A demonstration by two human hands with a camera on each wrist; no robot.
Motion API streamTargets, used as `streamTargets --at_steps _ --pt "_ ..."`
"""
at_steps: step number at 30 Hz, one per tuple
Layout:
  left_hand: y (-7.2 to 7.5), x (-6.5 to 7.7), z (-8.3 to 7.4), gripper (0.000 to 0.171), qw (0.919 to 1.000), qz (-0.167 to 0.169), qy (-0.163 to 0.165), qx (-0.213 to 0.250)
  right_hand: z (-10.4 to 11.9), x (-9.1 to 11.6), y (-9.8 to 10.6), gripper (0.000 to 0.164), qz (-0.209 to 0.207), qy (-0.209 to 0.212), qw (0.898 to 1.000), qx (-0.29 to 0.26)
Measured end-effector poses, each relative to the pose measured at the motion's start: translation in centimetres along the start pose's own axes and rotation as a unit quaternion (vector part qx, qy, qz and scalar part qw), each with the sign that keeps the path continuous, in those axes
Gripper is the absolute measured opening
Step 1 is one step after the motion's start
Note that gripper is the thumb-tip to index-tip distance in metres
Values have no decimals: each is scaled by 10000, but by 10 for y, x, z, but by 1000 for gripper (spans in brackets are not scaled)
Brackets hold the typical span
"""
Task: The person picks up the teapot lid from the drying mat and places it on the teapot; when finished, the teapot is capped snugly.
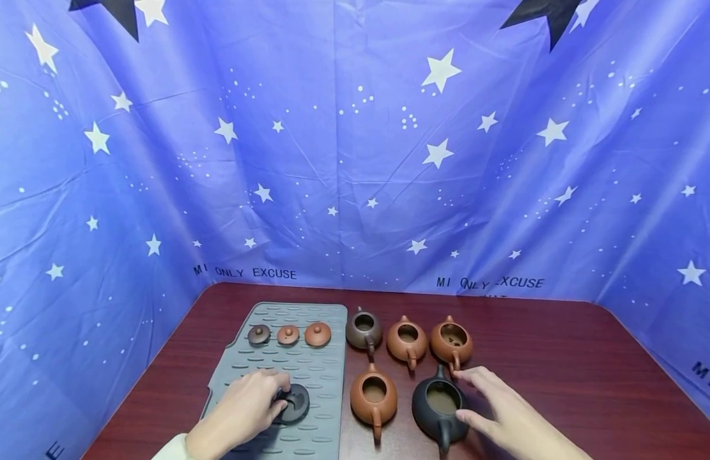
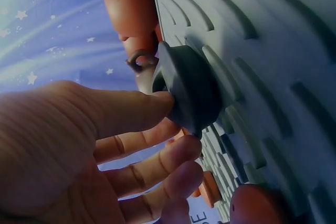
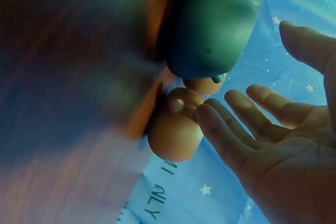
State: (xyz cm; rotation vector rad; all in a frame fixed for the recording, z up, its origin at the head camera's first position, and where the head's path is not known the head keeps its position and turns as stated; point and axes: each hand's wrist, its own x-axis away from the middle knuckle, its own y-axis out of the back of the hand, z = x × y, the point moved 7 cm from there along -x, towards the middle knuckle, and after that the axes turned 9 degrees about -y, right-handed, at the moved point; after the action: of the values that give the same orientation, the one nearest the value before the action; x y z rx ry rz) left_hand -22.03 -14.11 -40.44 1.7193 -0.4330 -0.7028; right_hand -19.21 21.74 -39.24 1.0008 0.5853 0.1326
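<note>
My left hand (image 1: 248, 404) pinches a black teapot lid (image 1: 298, 404) between thumb and fingers, close over the grey ridged mat (image 1: 314, 441). In the left wrist view the lid (image 2: 194, 85) has its wide rim toward the hand and its narrower side facing the mat. My right hand (image 1: 501, 409) is beside the lidless black teapot (image 1: 426, 421), fingers extended and spread around its right side. In the right wrist view that hand (image 3: 286, 150) shows nothing between its fingers, with the teapot (image 3: 215, 24) in front of it.
A dark brown lid (image 1: 259, 334), a small orange lid (image 1: 288, 335) and a larger orange lid (image 1: 317, 334) line the mat's far part. Another orange lid (image 2: 257, 205) shows near the left hand. Lidless teapots stand right of the mat: one brown (image 1: 355, 335), several orange (image 1: 360, 409).
</note>
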Motion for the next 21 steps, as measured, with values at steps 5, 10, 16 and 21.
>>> streamTargets --at_steps 5,10,16,21 --pt "1 0 -1 22 9998 -179 -69 8 -2 -1 -6 46 39 125 9998 -178" --pt "1 0 -2 24 9985 -439 -269 164 -2 0 -11 42 19 203 9997 -168" --pt "2 -1 -8 29 9954 -762 -572 81 -4 1 -13 42 121 138 9997 -171" --pt "8 -5 -13 30 9933 -933 -672 69 -7 1 -14 43 167 -51 9998 -135"
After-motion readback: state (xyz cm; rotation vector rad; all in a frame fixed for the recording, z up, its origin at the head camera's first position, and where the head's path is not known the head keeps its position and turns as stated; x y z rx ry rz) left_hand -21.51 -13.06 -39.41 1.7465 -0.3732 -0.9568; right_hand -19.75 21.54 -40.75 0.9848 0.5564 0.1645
